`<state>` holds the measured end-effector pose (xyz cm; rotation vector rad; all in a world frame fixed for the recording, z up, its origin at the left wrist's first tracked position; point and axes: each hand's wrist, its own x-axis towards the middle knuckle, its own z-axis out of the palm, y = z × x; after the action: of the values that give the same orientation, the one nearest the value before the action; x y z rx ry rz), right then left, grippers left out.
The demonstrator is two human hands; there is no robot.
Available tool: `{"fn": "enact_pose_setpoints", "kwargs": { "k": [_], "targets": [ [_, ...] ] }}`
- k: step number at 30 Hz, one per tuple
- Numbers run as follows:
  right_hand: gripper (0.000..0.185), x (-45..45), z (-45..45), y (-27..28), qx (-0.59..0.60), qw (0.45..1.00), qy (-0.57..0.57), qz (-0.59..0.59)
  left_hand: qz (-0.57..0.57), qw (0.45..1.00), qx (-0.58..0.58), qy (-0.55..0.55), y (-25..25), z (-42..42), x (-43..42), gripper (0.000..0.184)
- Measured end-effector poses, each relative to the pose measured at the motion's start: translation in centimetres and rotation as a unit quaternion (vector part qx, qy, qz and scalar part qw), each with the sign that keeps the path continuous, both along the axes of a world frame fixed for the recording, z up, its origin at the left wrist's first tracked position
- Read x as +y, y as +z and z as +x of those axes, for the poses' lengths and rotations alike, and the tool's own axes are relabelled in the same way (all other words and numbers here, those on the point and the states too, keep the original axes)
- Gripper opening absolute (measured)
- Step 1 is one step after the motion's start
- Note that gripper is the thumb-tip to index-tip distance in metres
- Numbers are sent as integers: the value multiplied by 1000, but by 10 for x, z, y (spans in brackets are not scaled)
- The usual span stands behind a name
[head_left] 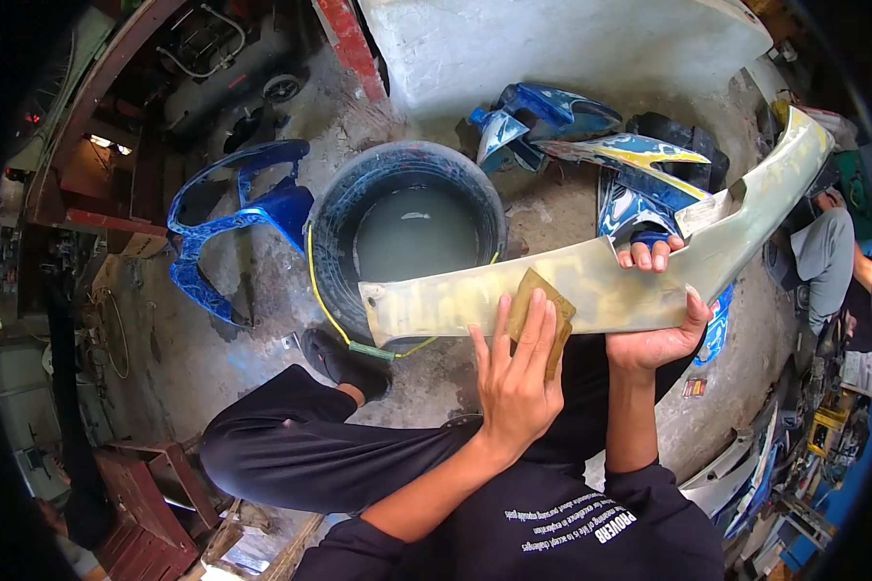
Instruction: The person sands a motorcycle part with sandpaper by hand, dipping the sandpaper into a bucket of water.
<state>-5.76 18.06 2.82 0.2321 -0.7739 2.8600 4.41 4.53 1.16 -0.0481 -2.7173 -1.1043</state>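
Observation:
A long curved panel (pixel 765 198), pale greenish with yellowish patches, reaches from above the bucket to the upper right. My left hand (pixel 520 382) has its back toward me and presses a folded brown abrasive sheet (pixel 543 308) against the panel's face; its thumb is hidden. From below, my right hand (pixel 654 339) grips the panel at its middle, the thumb on the lower edge and fingertips showing through a cutout. Behind the panel's left end stands a dark round bucket (pixel 325 198) with cloudy water (pixel 417 232) and a yellow handle with a green grip.
A blue fairing frame (pixel 286 208) lies on the concrete floor (pixel 203 368) left of the bucket. Blue, white and yellow body parts (pixel 639 150) lie beyond the panel. A red-brown wooden stool (pixel 150 513) is at lower left. Another person's grey-clad leg (pixel 824 261) shows far right.

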Motion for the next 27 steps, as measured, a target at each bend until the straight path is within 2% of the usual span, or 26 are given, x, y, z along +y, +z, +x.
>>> {"fn": "enact_pose_setpoints", "kwargs": {
  "k": [7,11,13,18,27],
  "targets": [
    [60,-4,1,5,2,1000,-7,13,17,998,42,47,2,-52,0,56],
    [59,-1,0,0,-5,1000,-5,0,34,999,11,19,-4,-6,4,54],
    [59,-3,0,3,-5,1000,-2,2,-1,1000,-1,6,-1,4,1,53],
    [60,-5,3,6,-5,1000,-14,25,3,998,39,58,-1,-44,-3,54],
    [59,0,2,0,1,1000,6,2,3,1000,5,12,-11,13,-6,52]
  ]
}}
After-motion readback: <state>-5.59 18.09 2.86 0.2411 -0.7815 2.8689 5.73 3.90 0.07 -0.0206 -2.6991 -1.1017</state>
